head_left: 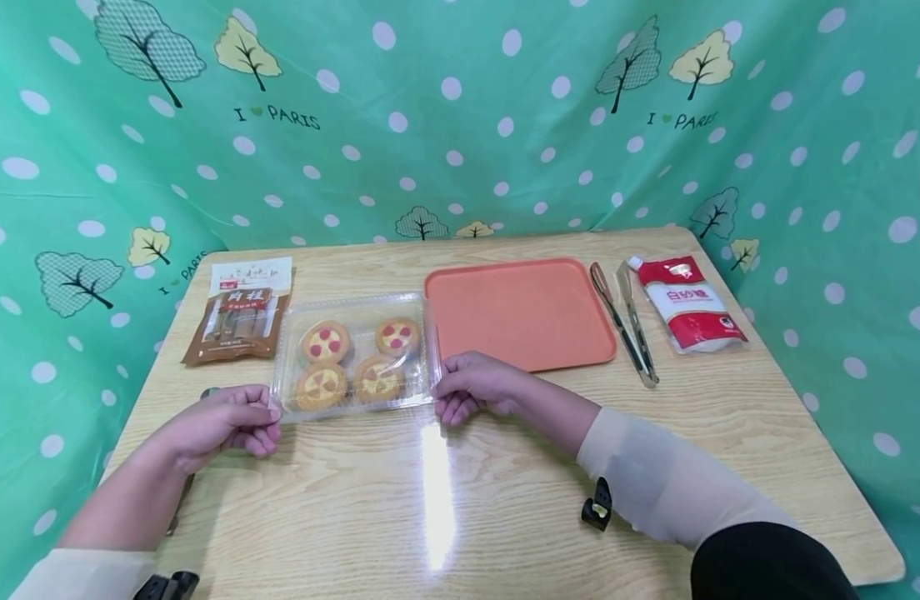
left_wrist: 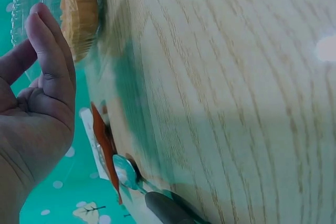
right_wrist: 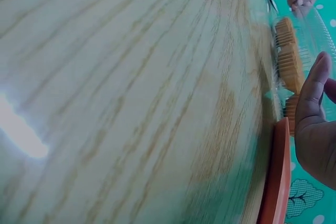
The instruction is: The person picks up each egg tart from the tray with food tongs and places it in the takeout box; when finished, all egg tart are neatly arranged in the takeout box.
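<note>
A clear plastic clamshell box holds several round egg tarts, some with red dots on top. Its lid is down over them. My left hand pinches the box's near left corner between thumb and fingers. At the opposite side, the right hand grips the near right edge. The right wrist view shows the tarts' ridged sides through the plastic, with both hands at the box's ends. Whether the box rests on the table or hangs just above it, I cannot tell.
An orange tray lies right of the box. Beyond it are metal tongs and a red-and-white sugar bag. A brown packet lies at left. A dark-handled spoon sits beside the left forearm.
</note>
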`<state>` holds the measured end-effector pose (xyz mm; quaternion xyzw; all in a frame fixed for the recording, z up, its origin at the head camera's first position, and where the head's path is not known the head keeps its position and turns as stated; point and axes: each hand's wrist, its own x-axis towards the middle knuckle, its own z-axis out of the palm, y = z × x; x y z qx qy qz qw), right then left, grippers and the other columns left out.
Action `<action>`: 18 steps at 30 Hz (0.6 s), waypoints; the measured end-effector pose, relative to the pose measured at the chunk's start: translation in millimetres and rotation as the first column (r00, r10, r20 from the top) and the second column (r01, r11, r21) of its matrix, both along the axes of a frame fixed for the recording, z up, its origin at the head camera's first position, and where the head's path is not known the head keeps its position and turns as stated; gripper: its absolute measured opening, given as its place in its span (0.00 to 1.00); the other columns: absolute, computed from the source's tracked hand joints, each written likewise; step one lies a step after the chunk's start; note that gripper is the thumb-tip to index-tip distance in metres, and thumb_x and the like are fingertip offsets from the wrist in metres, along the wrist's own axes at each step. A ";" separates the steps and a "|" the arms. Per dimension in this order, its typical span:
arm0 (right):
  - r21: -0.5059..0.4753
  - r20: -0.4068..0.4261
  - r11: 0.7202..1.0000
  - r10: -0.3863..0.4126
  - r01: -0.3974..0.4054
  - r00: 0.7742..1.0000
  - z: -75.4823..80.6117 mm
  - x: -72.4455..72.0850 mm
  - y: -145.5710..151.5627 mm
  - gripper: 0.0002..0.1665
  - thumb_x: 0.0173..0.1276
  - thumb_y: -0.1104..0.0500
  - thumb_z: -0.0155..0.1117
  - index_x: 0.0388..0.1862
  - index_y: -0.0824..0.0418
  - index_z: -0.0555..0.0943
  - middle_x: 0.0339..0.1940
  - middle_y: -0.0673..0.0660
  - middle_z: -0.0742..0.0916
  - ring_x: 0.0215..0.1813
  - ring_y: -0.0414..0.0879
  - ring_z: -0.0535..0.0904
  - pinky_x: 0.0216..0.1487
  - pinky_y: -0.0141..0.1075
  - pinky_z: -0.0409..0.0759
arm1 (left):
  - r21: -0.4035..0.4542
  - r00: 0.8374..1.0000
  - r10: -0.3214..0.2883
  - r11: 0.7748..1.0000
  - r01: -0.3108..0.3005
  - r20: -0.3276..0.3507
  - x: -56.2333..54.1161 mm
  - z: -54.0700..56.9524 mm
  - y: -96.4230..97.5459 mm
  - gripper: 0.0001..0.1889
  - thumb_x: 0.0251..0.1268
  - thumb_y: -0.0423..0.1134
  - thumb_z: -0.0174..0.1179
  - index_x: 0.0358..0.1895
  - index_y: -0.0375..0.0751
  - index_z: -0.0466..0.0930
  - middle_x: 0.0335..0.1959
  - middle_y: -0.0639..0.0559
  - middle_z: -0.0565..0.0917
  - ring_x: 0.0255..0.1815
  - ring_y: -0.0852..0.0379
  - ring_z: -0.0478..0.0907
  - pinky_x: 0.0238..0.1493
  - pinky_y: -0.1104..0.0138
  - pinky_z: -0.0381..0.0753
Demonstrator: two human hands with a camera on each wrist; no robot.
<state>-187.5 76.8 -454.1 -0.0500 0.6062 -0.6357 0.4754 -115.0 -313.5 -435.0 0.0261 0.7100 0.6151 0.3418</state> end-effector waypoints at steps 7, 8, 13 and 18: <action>-0.012 -0.011 1.000 -0.014 0.013 1.000 -0.1 1.8 -0.9 0.03 0.67 0.69 0.59 0.33 0.65 0.74 0.23 0.58 0.86 0.21 0.43 0.82 0.25 0.30 0.86 | -0.015 1.000 0.008 1.000 -0.008 0.000 0.4 -0.2 0.4 0.08 0.73 0.36 0.53 0.38 0.33 0.74 0.31 0.49 0.84 0.30 0.57 0.85 0.35 0.62 0.90; -0.012 -0.012 1.000 -0.018 0.018 1.000 0.0 2.2 -1.3 0.03 0.67 0.69 0.59 0.33 0.65 0.74 0.23 0.58 0.86 0.21 0.43 0.82 0.25 0.30 0.86 | -0.014 1.000 0.010 1.000 -0.010 0.002 0.6 -0.3 0.2 0.08 0.74 0.36 0.53 0.38 0.33 0.74 0.31 0.49 0.84 0.30 0.57 0.85 0.35 0.63 0.90; -0.001 -0.034 0.999 -0.044 0.044 0.998 0.9 4.1 -2.8 0.04 0.65 0.70 0.59 0.31 0.65 0.74 0.22 0.58 0.85 0.20 0.43 0.82 0.24 0.30 0.86 | -0.028 1.000 0.012 1.000 -0.012 -0.004 0.8 0.8 1.1 0.08 0.73 0.36 0.53 0.38 0.33 0.74 0.31 0.49 0.84 0.29 0.56 0.84 0.35 0.62 0.90; 0.007 -0.045 0.998 -0.063 0.063 0.997 2.1 5.1 -3.7 0.06 0.65 0.70 0.58 0.29 0.64 0.73 0.21 0.59 0.85 0.19 0.43 0.81 0.23 0.30 0.86 | -0.042 1.000 0.008 0.999 -0.008 -0.005 0.4 2.4 2.8 0.09 0.73 0.37 0.53 0.37 0.32 0.74 0.30 0.48 0.84 0.29 0.56 0.84 0.35 0.62 0.90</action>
